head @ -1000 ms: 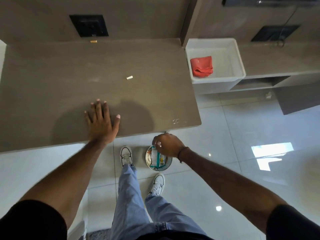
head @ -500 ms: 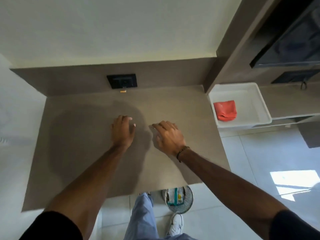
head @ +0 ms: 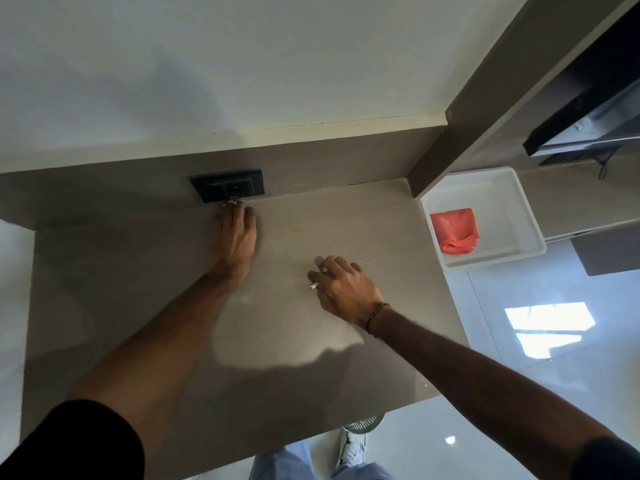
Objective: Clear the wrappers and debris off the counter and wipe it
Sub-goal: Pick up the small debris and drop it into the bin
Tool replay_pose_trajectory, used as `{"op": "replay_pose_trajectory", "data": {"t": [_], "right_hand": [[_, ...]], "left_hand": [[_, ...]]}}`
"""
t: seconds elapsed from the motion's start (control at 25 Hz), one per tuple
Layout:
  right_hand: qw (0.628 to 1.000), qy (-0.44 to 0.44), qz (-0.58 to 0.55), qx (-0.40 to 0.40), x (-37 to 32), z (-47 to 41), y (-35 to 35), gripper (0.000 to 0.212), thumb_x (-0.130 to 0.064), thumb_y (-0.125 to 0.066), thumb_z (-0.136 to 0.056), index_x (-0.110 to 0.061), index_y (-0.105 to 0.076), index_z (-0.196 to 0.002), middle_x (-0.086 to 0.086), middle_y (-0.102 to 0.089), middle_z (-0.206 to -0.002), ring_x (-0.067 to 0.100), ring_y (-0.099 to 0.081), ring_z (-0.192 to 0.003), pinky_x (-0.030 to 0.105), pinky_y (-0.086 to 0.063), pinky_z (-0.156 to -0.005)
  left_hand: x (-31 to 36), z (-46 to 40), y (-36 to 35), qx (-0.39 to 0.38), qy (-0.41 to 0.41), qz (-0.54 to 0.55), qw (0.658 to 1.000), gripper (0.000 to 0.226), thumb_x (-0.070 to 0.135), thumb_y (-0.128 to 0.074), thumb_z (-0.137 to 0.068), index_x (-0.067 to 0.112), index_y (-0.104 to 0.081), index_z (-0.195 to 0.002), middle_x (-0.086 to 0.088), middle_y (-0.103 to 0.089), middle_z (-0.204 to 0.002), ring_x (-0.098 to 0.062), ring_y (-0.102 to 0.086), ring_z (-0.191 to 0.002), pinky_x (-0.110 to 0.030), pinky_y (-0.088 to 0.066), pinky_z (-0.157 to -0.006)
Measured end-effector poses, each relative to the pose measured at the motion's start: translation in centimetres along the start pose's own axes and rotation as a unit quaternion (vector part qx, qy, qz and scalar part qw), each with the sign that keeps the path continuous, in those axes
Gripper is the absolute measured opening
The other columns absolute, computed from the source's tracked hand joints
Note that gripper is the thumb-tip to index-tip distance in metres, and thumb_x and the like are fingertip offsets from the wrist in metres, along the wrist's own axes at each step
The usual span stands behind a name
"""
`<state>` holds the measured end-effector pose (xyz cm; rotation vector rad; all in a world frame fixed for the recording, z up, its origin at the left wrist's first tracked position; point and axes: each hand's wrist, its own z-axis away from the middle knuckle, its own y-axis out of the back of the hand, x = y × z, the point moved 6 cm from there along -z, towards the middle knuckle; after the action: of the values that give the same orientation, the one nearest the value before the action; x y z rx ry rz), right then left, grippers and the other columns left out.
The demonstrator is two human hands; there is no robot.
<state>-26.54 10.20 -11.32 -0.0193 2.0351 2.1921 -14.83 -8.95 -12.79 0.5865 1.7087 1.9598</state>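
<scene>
The grey-brown counter (head: pixel 277 341) fills the middle of the view. My left hand (head: pixel 237 237) is stretched out flat to the back wall. Its fingertips touch a small pale bit of debris (head: pixel 232 202) just under the black wall socket (head: pixel 228 189). My right hand (head: pixel 343 285) hovers low over the counter's middle right and pinches a small white scrap (head: pixel 313 286) between thumb and fingers. A red cloth (head: pixel 455 232) lies crumpled in a white tub (head: pixel 485 174) to the right of the counter.
A mesh waste bin (head: pixel 363 422) peeks out on the floor below the counter's front edge, beside my shoe. A brown pillar (head: pixel 450 140) bounds the counter's back right corner. Glossy white floor tiles lie to the right.
My left hand has slid from mid-counter to the back wall under the socket. My right hand has picked up the white scrap and lifted slightly. The view has tilted upward.
</scene>
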Motion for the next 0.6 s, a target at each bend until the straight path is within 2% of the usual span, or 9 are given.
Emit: {"op": "replay_pose_trajectory", "data": {"t": [0.16, 0.24, 0.32, 0.48, 0.6], "right_hand": [[0.999, 0.008, -0.012, 0.031, -0.2, -0.3, 0.0, 0.026, -0.023, -0.066, -0.082, -0.022, -0.069, -0.108, 0.004, -0.064, -0.117, 0.024, -0.062, -0.097, 0.036, -0.056, -0.068], [0.999, 0.000, -0.020, 0.047, -0.3, -0.3, 0.0, 0.023, -0.021, -0.069, -0.079, -0.022, -0.070, -0.102, 0.002, -0.065, -0.110, 0.023, -0.063, -0.091, 0.033, -0.056, -0.062], [0.998, -0.026, -0.043, 0.048, -0.4, 0.0, -0.2, 0.020, -0.020, -0.069, -0.079, -0.022, -0.071, -0.099, 0.000, -0.067, -0.107, 0.023, -0.066, -0.089, 0.032, -0.058, -0.058], [0.993, -0.077, -0.086, -0.004, -0.3, 0.8, -0.6, 0.019, -0.019, -0.062, -0.079, -0.020, -0.068, -0.097, 0.002, -0.066, -0.106, 0.026, -0.065, -0.097, 0.034, -0.056, -0.062], [0.970, -0.163, -0.173, -0.042, 0.6, 2.6, -1.0, 0.014, -0.023, -0.059, -0.072, -0.021, -0.064, -0.085, 0.000, -0.068, -0.092, 0.027, -0.065, -0.085, 0.030, -0.051, -0.063]], "left_hand": [[-0.7, -0.1, 1.3, 0.072, -0.002, 0.047, 0.996, 0.047, -0.006, -0.051, -0.095, -0.001, -0.052, -0.142, -0.022, -0.055, -0.144, -0.038, -0.060, -0.127, -0.043, -0.052, -0.106], [-1.6, -0.3, 1.2, 0.060, 0.017, 0.032, 0.998, 0.043, -0.007, -0.048, -0.099, -0.002, -0.053, -0.141, -0.021, -0.056, -0.142, -0.035, -0.059, -0.128, -0.040, -0.051, -0.106], [-2.5, -0.6, 0.9, 0.022, 0.023, 0.030, 0.999, 0.036, -0.006, -0.042, -0.102, -0.006, -0.055, -0.135, -0.025, -0.056, -0.137, -0.040, -0.056, -0.126, -0.044, -0.048, -0.104], [-3.4, 0.4, 1.9, 0.034, 0.074, 0.045, 0.996, 0.029, -0.016, -0.053, -0.089, -0.007, -0.068, -0.112, -0.027, -0.065, -0.120, -0.042, -0.060, -0.115, -0.048, -0.051, -0.093], [-2.3, 3.9, 1.8, 0.048, 0.069, 0.095, 0.992, 0.030, -0.015, -0.060, -0.083, 0.000, -0.071, -0.105, -0.023, -0.070, -0.109, -0.041, -0.063, -0.106, -0.049, -0.050, -0.088]]}}
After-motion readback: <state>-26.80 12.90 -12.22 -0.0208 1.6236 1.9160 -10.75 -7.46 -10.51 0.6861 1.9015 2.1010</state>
